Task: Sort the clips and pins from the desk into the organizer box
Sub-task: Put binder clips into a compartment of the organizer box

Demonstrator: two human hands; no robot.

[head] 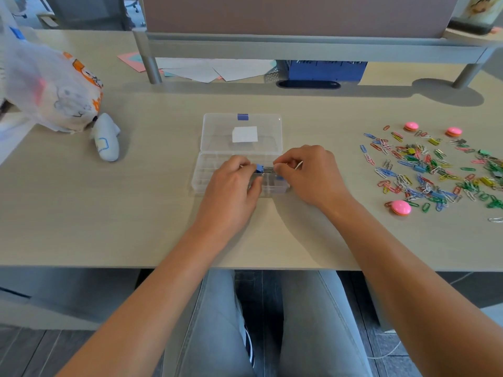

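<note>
I see the desk [163,213] filling most of the view, with a partition shelf [299,47] along its far edge and loose papers [212,69] and a blue basket [326,69] beneath it. At far left lies a plastic bag [49,85] with a small soft toy [106,137] beside it. In the centre sits the clear organizer box [201,175], its lid [242,131] thrown open toward the far side, the compartments lying nearer. Well to the right is the scattered heap of coloured paper clips [430,172], mixed with a few small binder clips and three pink round pins [400,207] at its edges. My left hand [231,191] and right hand [313,175] meet over the box's near-right compartments. The left pinches a blue binder clip [259,168] between curled fingers and thumb; the right pinches the wire handles running off it, and a thin pale sliver shows past its knuckles, which I cannot identify. I judge the step to be separating or folding this clip before dropping it in. To do it well I would keep both hands low over the open compartment, so anything that springs loose falls inside, hold the blue body firm while the right works the wire, and release only when it sits squarely above one cell. Most of the heap remains unsorted.
</note>
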